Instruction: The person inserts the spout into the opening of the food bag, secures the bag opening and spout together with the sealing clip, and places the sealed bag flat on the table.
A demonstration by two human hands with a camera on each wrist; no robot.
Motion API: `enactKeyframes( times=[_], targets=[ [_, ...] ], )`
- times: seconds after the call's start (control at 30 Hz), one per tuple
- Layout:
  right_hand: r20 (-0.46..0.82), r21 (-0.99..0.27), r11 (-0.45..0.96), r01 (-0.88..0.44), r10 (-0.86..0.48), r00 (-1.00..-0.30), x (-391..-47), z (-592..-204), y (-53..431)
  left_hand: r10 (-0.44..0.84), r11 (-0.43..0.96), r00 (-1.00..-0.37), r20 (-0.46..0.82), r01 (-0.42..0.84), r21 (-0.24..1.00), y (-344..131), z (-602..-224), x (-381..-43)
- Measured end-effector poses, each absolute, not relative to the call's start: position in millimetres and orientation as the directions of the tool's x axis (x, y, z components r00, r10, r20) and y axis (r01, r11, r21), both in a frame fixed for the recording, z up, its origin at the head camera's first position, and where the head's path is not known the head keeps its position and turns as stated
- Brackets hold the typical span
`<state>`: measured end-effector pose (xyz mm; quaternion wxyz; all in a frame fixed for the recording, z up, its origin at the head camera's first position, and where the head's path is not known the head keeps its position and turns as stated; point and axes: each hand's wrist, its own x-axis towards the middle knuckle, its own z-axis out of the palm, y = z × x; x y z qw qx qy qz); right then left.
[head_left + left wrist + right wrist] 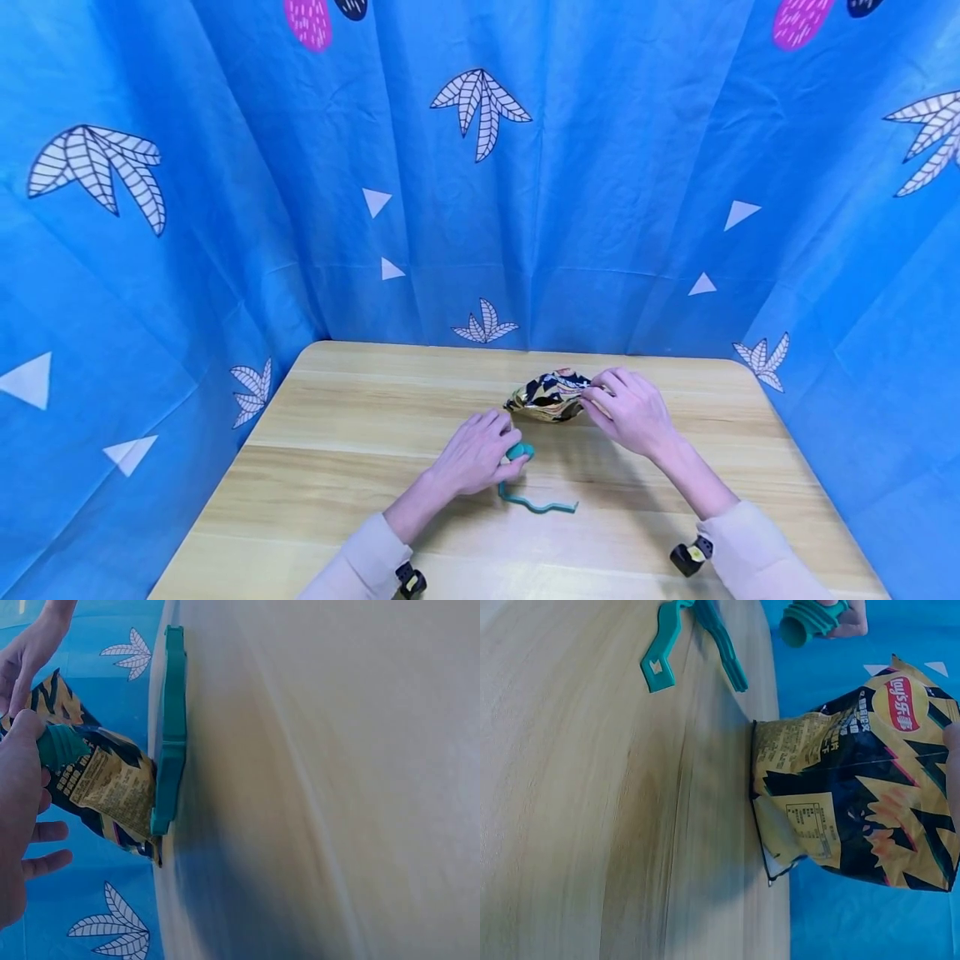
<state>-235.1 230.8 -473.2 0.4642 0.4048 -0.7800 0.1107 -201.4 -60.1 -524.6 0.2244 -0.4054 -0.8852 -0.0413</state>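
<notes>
Right hand (632, 410) grips black-and-gold foil bag (550, 395), far side of wooden table (360, 417); left hand (476, 454) pinches teal ribbed plastic spout (808, 622). Bent teal plastic strip (174, 697) lies nearer. Apparent step: positioning bag; next move likely calls for aligned spout.

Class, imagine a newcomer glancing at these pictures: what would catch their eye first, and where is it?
Probably the bright blue curtain with white leaf prints, filling the background behind the wooden table. Next might come the shiny black-and-gold bag, held at one end by the right hand towards the table's far side. Then the teal spout in the left hand, with a teal clip on the table nearer the person.
</notes>
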Motion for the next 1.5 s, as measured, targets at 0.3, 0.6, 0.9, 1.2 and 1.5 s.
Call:
enactKeyframes(
  times=[0.3,0.6,0.9,1.2,1.5],
  targets=[
    [0.812,0.21,0.65,-0.73,-0.532,-0.24,-234.4,-475.7,230.2,0.703,0.656,-0.544,0.459,0.745,-0.121,-55.4,-515.0,-204.6],
    [0.817,0.219,0.633,-0.742,-0.535,-0.216,-235.7,-473.5,228.0,0.702,0.66,-0.541,0.462,0.739,-0.138,-48.4,-502.9,-208.1],
    [0.818,0.217,0.62,-0.754,-0.537,-0.206,-236.2,-473.3,225.7,0.713,0.652,-0.521,0.469,0.738,-0.172,-45.8,-486.5,-207.4],
    [0.815,0.226,0.614,-0.756,-0.545,-0.199,-234.8,-473.5,225.3,0.719,0.648,-0.507,0.476,0.736,-0.195,-45.4,-478.7,-210.3],
    [0.816,0.225,0.614,-0.757,-0.543,-0.198,-235.0,-473.1,226.5,0.72,0.634,-0.479,0.502,0.749,-0.194,-45.6,-466.3,-215.4]
  ],
)
